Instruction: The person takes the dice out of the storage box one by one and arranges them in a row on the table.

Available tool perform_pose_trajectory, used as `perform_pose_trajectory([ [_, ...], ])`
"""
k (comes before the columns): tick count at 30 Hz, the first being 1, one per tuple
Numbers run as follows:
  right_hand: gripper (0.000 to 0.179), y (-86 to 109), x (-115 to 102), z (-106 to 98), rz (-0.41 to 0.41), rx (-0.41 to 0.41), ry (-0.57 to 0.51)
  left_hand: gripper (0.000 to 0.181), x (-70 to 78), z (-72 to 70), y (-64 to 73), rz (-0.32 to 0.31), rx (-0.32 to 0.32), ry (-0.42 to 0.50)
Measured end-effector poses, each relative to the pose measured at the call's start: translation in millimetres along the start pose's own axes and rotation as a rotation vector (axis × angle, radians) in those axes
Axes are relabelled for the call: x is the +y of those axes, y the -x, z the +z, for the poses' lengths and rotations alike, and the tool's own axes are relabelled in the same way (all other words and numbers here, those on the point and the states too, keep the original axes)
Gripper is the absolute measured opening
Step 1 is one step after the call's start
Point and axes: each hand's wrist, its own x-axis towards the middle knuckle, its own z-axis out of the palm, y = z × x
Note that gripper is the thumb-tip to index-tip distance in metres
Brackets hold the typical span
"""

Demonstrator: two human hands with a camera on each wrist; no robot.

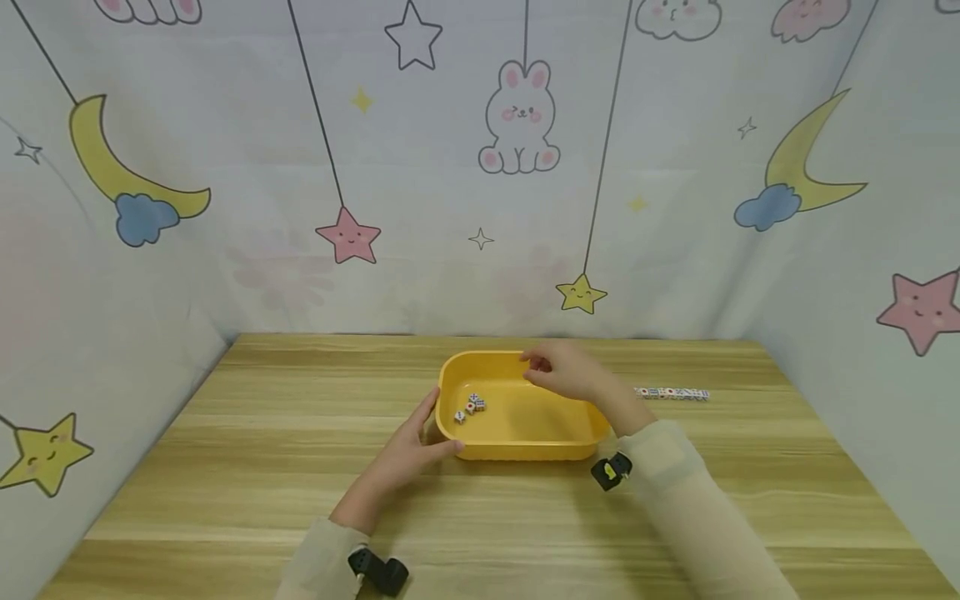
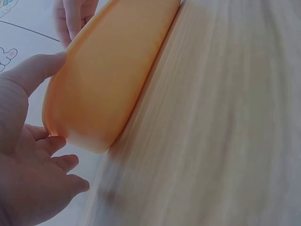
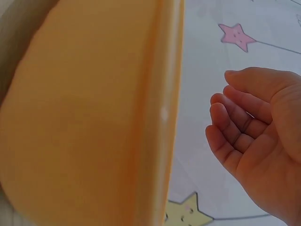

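A yellow plastic tray (image 1: 525, 451) rests on the wooden table, with several small dice (image 1: 470, 407) inside near its left end. My left hand (image 1: 405, 450) spans the tray's near left corner, thumb on the front rim and extended fingers along the left side. Over the tray's right part hovers my right hand (image 1: 572, 372), its fingers loosely bent. In the right wrist view nothing shows between the thumb and fingers of the right hand (image 3: 263, 127). A row of dice (image 1: 672, 393) lies on the table to the right of the tray, partly behind the right forearm.
The wooden table (image 1: 247, 433) reaches back to a white curtain (image 1: 435, 150) printed with stars, moons and rabbits. Curtain also hangs along both sides. A small black camera sits on each wrist, at the sleeve cuffs.
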Motion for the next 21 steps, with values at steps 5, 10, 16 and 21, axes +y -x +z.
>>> perform_pose_trajectory([
  [5,0.033,-15.4,-5,18,0.006,-0.057,-0.038,0.095,-1.3,-0.1,-0.7,-0.005,0.0,-0.01],
  [10,0.031,-28.0,-8,32,0.033,-0.095,-0.042,0.095,-1.4,-0.4,-0.7,-0.005,-0.007,-0.013],
  [16,0.029,-39.6,-15,43,0.066,-0.139,-0.019,0.094,1.0,-0.7,-0.3,-0.015,0.0,-0.015],
  [21,0.027,-44.7,-17,51,0.086,-0.168,0.018,0.094,3.0,-0.4,0.6,-0.019,0.003,-0.016],
])
